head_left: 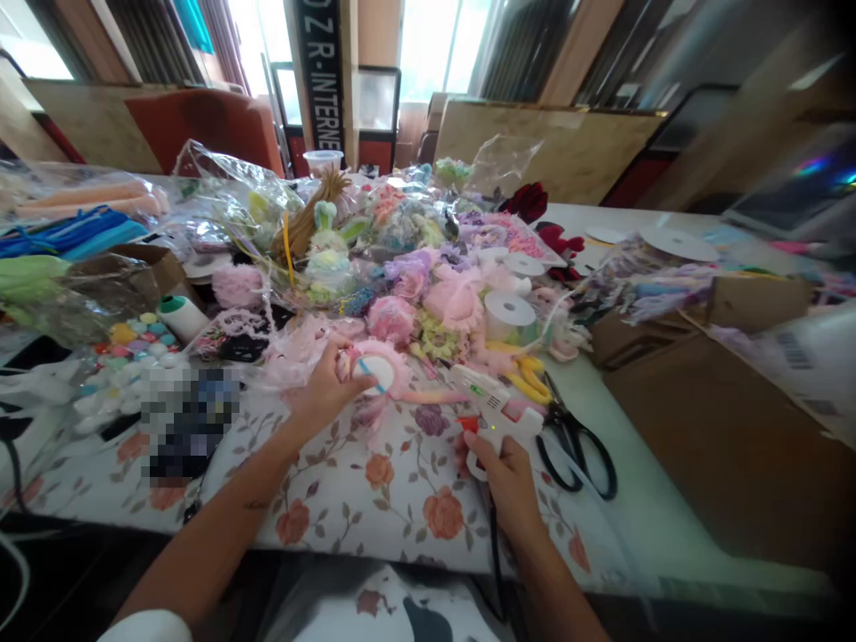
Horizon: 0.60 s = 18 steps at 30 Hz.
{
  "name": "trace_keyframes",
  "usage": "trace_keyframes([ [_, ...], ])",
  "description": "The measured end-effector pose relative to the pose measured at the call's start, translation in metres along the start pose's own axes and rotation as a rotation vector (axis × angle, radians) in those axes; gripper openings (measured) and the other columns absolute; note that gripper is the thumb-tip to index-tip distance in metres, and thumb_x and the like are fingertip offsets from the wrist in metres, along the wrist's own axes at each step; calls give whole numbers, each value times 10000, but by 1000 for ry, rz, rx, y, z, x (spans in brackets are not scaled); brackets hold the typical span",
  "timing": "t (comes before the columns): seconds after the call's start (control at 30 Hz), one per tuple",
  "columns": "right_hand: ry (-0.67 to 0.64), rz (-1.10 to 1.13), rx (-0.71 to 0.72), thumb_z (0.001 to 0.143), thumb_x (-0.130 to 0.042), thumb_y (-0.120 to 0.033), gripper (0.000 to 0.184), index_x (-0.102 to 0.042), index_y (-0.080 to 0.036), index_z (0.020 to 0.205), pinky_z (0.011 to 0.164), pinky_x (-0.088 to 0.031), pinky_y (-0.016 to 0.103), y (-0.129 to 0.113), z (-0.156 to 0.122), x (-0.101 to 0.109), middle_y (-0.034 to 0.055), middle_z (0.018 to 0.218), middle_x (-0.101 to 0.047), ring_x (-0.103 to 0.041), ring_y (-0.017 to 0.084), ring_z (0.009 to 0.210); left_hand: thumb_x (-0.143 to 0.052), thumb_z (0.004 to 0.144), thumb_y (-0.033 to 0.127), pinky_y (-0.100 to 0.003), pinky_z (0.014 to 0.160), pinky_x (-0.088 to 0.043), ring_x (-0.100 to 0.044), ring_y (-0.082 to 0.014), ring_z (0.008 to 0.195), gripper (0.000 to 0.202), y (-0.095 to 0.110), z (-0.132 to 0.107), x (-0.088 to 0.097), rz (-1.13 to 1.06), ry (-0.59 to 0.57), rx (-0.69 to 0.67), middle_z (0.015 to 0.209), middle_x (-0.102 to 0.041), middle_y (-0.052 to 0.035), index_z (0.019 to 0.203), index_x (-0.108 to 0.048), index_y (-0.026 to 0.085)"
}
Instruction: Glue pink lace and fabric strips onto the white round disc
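Note:
My left hand (333,390) is closed on the edge of a pink ruffled rosette (375,378), its round white backing facing me with a blue strip across it. A pink strand trails from the rosette to the right, and pink ribbon hangs below it. In my right hand (506,477) is a white hot glue gun (493,406) with a red trigger, my fingers wrapped round its handle. The nozzle points up and left, apart from the rosette. A black cord hangs under the handle. Black-handled scissors (579,450) lie just right of the glue gun.
A heap of pink, purple and green craft flowers (428,267) fills the table's middle. A cardboard box (709,428) stands at the right. On the left lie pompoms (137,357), a thread spool (182,318) and blue stems (67,234). A white ribbon roll (509,312) sits centre-right.

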State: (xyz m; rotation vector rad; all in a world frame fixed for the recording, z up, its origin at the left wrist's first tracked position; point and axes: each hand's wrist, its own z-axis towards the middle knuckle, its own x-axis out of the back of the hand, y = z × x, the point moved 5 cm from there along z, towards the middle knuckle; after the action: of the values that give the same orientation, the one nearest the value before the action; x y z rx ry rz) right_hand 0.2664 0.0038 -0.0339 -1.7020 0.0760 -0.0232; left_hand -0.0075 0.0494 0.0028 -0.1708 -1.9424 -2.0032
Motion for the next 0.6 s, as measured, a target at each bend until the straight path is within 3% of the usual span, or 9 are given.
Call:
trace_keyframes([
  [0.17,-57,31,-29,756,-702,-432,268,-690,-179,666,450,-435,277,-4,-3,-10,34,551,-632,-534,163,461,-788,634,451,-273,730,-484,-596,-163,817,617,-23,-2,-8,-156,-41,79,919,-602,-5,1111,-483,205],
  [0.37,-104,136,-96,743,-707,-422,224,-684,-199,738,387,-403,238,-11,-13,-30,19,569,-624,-512,141,452,-806,645,354,-252,681,-511,-633,-145,771,637,-25,-8,-14,-479,-145,155,945,-626,-18,1163,-464,212],
  [0.47,-134,177,-140,725,-719,-414,231,-684,-193,783,370,-397,230,-13,-22,-38,11,579,-621,-494,128,436,-798,647,333,-284,750,-511,-638,-168,843,645,-22,-9,-8,-398,-95,126,1000,-631,-28,1194,-472,223],
  [0.6,-187,178,-194,698,-736,-428,300,-689,-184,865,372,-423,227,-10,-30,-48,23,642,-637,-522,135,477,-745,692,326,-357,983,-420,-569,-226,1101,574,-14,-10,3,-79,38,-53,1195,-590,-50,1204,-503,236],
])
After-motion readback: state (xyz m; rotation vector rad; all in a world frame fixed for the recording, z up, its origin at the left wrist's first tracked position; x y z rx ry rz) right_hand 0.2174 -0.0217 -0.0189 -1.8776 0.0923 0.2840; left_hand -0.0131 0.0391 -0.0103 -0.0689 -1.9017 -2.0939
